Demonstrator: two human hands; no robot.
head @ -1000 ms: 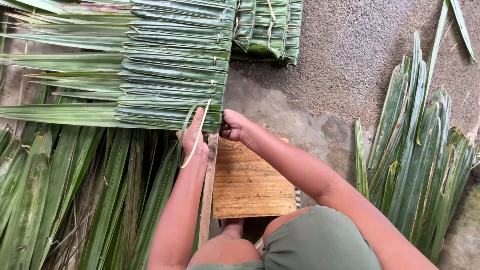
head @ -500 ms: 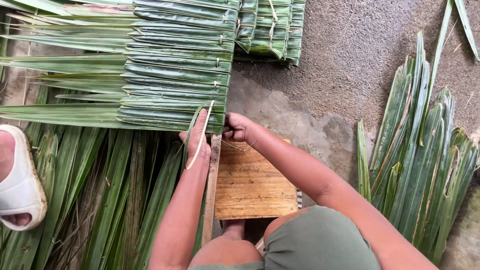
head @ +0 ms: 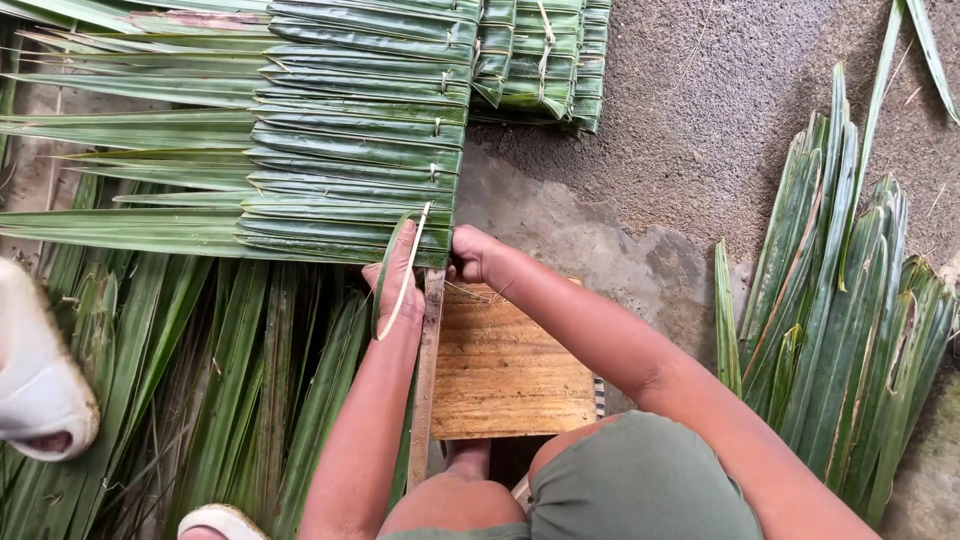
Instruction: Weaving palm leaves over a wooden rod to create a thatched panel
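A panel of folded green palm leaves [head: 340, 140] lies stitched along a thin wooden stick [head: 428, 370] that runs toward me. My left hand [head: 400, 285] presses flat on the nearest folded leaf at the panel's lower edge, with a pale thin strip [head: 408, 275] looped over its fingers. My right hand [head: 472, 255] is closed in a fist at the fold's edge beside the stick, pinching the leaf there. Both hands sit just beyond a wooden board [head: 505, 365] between my knees.
Loose long palm leaves [head: 190, 390] cover the ground at left. Another heap of leaves [head: 850, 320] lies at right on the concrete. Finished folded panels [head: 540, 60] are stacked at the top. Another person's white sandalled foot [head: 35, 370] stands at far left, a second sandal [head: 220, 522] at the bottom.
Another person's white sandal stepped in at the left edge and a second one appeared at the bottom. My hands stayed at the leaf fold, shifting only slightly.
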